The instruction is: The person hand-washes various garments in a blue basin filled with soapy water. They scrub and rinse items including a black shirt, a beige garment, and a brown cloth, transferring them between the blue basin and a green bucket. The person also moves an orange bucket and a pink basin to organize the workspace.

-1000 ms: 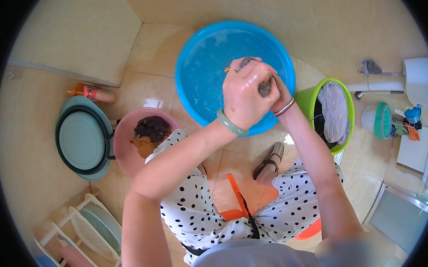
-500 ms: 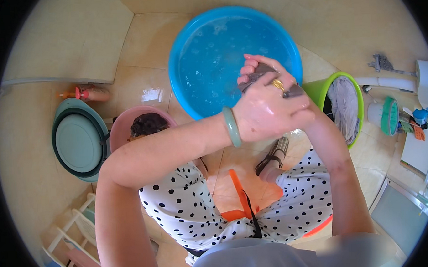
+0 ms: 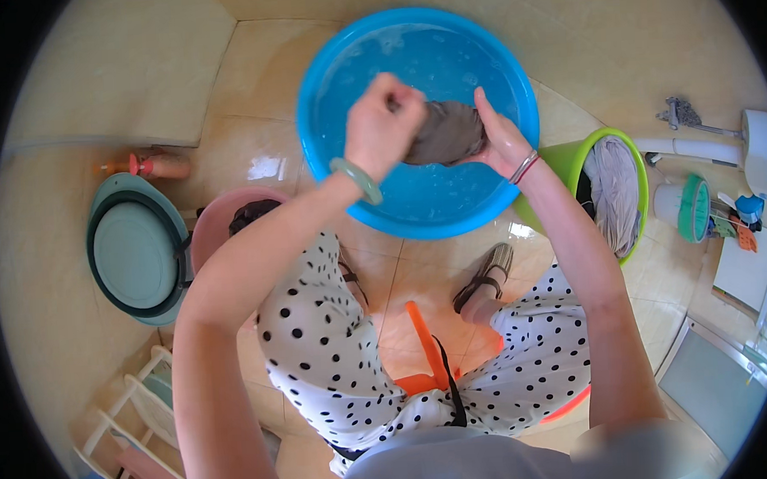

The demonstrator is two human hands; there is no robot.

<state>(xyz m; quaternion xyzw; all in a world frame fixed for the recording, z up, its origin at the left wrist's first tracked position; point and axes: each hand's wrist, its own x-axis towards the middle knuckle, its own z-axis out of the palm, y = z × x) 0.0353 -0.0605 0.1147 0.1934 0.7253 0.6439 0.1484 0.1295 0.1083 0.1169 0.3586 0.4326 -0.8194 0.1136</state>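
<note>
A wet grey-brown cloth is stretched between my two hands above a large blue basin of soapy water. My left hand, slightly smeared by motion, is closed at the left end of the cloth, a pale green bangle on its wrist. At the cloth's other end, my right hand holds it with the thumb raised along the edge. The cloth covers most of the right hand's fingers. A red cord and a thin bracelet circle that wrist.
A lime-green bucket with pale and dark cloth stands right of the basin. To the left are a pink tub with a dark item, a grey-green folding basin and a pinkish bottle. Between my legs is an orange stool.
My hands were clasped together, squeezing the bunched cloth near the basin's right front edge. They have now moved apart over the water, the left one leftward, and the cloth is spread between them.
</note>
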